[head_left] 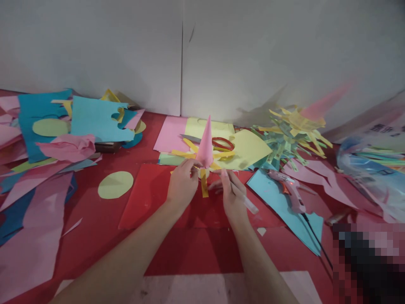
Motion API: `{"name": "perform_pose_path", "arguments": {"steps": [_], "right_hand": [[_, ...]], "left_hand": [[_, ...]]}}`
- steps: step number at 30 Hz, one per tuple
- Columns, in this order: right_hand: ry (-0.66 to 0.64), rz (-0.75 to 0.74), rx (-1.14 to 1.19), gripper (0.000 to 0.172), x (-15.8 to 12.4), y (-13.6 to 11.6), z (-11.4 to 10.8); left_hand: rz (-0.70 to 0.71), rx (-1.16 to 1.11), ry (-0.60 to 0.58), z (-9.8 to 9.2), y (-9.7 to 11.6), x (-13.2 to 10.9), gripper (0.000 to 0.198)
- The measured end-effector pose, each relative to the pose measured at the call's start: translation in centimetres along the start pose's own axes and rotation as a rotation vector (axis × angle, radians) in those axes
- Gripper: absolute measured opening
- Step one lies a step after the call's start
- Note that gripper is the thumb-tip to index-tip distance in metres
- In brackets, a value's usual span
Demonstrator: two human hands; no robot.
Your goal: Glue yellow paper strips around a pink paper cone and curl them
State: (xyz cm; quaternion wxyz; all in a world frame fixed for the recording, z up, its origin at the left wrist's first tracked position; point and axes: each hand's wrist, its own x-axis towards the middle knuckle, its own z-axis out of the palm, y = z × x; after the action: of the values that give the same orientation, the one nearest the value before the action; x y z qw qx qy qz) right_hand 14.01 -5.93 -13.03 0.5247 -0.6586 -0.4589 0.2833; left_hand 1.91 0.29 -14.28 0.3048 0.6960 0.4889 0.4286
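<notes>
Blotchy pale surface [190, 289] up close; pointy pink paper cone [206, 145] is pinched at its base by left hand [183, 183], clear stick [251, 205] by curled right hand [233, 197].

A glue gun [295, 195] lies on blue paper [274, 196]; wall [253, 50] behind.

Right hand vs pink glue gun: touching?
Apart. The head view shows part of the red mat and light blue paper between the right hand and the glue gun.
</notes>
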Motion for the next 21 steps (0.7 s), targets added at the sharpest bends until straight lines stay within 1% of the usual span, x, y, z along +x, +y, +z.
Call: {"name": "perform_pose_path", "arguments": {"steps": [4, 9, 12, 14, 16, 19, 21], "right_hand": [[0.011, 0.014, 0.002, 0.042, -0.01, 0.08, 0.06], [0.005, 0.026, -0.010, 0.042, 0.01, 0.01, 0.06], [0.004, 0.026, -0.001, 0.043, -0.02, -0.09, 0.11], [0.020, 0.029, 0.011, 0.044, -0.01, -0.15, 0.17], [0.039, 0.016, 0.050, 0.046, 0.04, -0.20, 0.22], [0.056, -0.017, 0.115, 0.044, 0.17, -0.26, 0.22], [0.073, -0.019, 0.120, 0.036, 0.25, -0.29, 0.19]], "left_hand": [[-0.001, -0.016, 0.011, 0.03, 0.00, -0.04, 0.025], [-0.065, -0.086, 0.053, -0.14, -0.13, -0.18, 0.038], [-0.062, -0.117, 0.111, -0.31, -0.02, -0.29, 0.041], [-0.053, -0.178, 0.171, -0.36, 0.10, -0.32, 0.042], [-0.050, -0.242, 0.205, -0.36, 0.21, -0.33, 0.043], [-0.063, -0.240, 0.170, -0.30, 0.31, -0.37, 0.043], [-0.075, -0.194, 0.135, -0.25, 0.27, -0.39, 0.042]]}}
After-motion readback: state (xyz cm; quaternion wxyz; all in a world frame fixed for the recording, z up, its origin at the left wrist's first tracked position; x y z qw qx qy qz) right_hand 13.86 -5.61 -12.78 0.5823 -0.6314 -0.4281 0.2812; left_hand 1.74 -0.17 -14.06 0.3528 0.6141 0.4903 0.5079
